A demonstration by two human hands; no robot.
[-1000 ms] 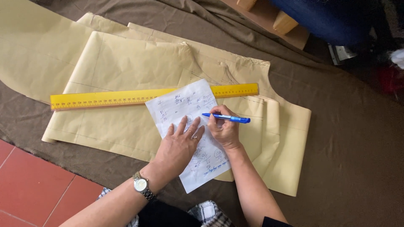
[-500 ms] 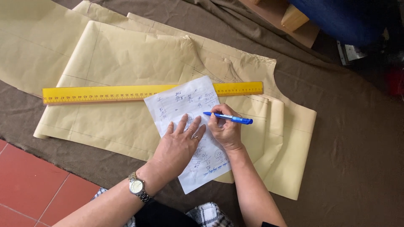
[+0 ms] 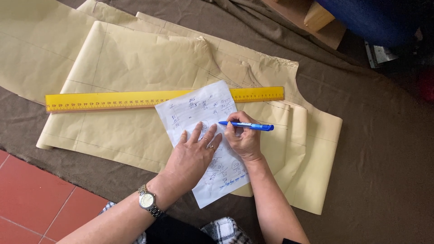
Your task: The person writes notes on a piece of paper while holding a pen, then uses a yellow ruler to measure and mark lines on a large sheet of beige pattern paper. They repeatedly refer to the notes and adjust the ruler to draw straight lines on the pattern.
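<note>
The left hand (image 3: 193, 156) is lying flat, fingers spread, pressing down the white note sheet (image 3: 203, 135). Just beside it, the right hand (image 3: 243, 139) is pinching a blue pen (image 3: 246, 125) over the same sheet. Beyond, the sheet is overlapping a yellow ruler (image 3: 113, 99) on tan pattern paper (image 3: 135, 58).

Matt white paper sheet (image 3: 199, 113), creased, inked. Blue pen (image 3: 247, 125): glossy plastic. Yellow ruler (image 3: 113, 99), smooth, at 9 o'clock of sheet. Tan pattern paper (image 3: 135, 58), matt, wrinkled. Brown cloth (image 3: 379, 149), soft weave. Wristwatch (image 3: 148, 201): shiny metal.
</note>
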